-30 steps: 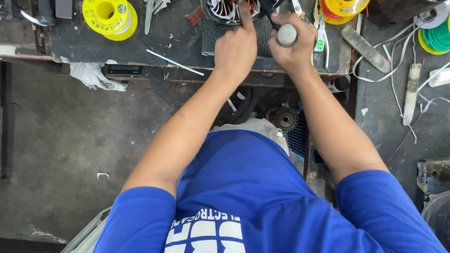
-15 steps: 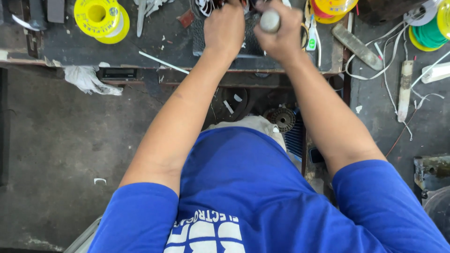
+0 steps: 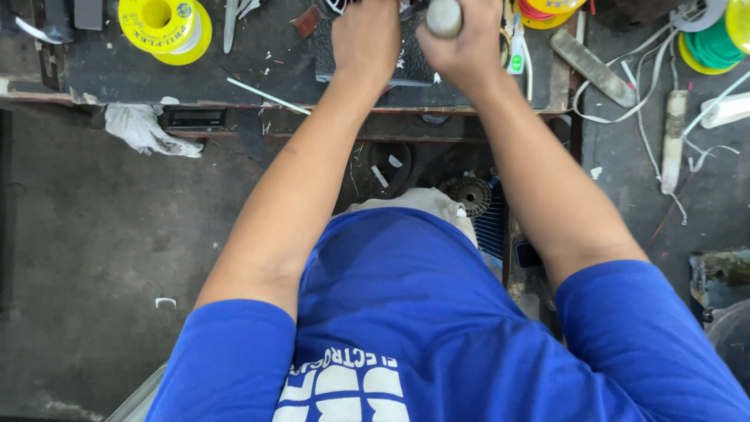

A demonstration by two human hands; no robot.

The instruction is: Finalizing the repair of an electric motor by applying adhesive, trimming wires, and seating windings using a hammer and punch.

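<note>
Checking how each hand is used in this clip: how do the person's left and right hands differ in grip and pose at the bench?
The right hand is closed in a fist around a grey rounded tool handle; the left hand holds no handle and lies knuckles-up on the dark ribbed mat. The left hand's fingertips run out of view at the top edge, while the right hand's curled fingers show. Both reach forward over the dark workbench, close together.
</note>
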